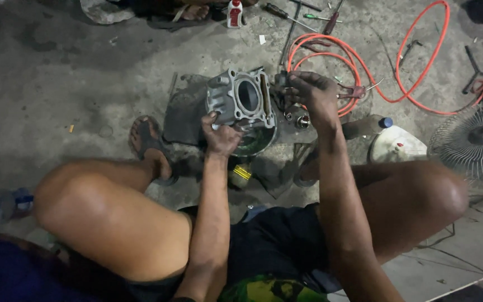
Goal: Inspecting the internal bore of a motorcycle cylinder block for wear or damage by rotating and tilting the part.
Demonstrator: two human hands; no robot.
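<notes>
Here the left hand (220,136) grips the lower edge of a grey metal engine cylinder (241,103), fingers clenched on it, and holds it tilted above a dark cloth (185,114) on the concrete floor (57,67). The right hand (311,92) is closed around a small dark part just beside the cylinder; what this part is, I cannot tell. The cylinder looks heavy, stiff and maybe oily, so its outer fins seem the safest grip. A small white bottle with red label (234,13) stands at the top edge. An orange hose (415,78) curls on the right.
</notes>
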